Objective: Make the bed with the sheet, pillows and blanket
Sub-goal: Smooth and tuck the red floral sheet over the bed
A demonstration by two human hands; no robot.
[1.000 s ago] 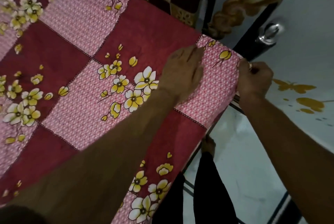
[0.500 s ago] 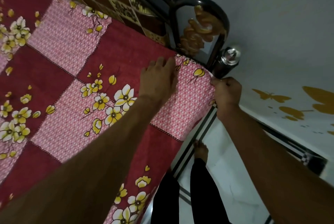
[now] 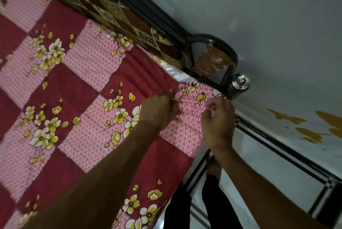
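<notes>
The red and pink checked sheet (image 3: 77, 88) with yellow flowers lies spread over the mattress. Its far corner sits by the bed post. My left hand (image 3: 159, 112) is on the sheet near that corner, fingers curled and pinching the fabric. My right hand (image 3: 218, 123) is just to the right, over the pink corner square at the mattress edge, fingers curled into the cloth; blur hides the exact grip. A strip of bare, plastic-covered mattress (image 3: 172, 69) shows beyond the sheet's top edge. No pillow is in view.
A brown patterned cloth (image 3: 111, 14) lies along the black headboard rail. The metal bed frame (image 3: 212, 58) with its gold ornament and a steel knob (image 3: 239, 82) stands at the corner. A grey wall with gold butterfly stickers (image 3: 286, 117) is right. My feet (image 3: 212, 166) stand on tiled floor.
My left hand went from lying flat on the sheet to pinching it. My right hand left the very corner and moved inward over the pink square. The camera swung, showing more headboard.
</notes>
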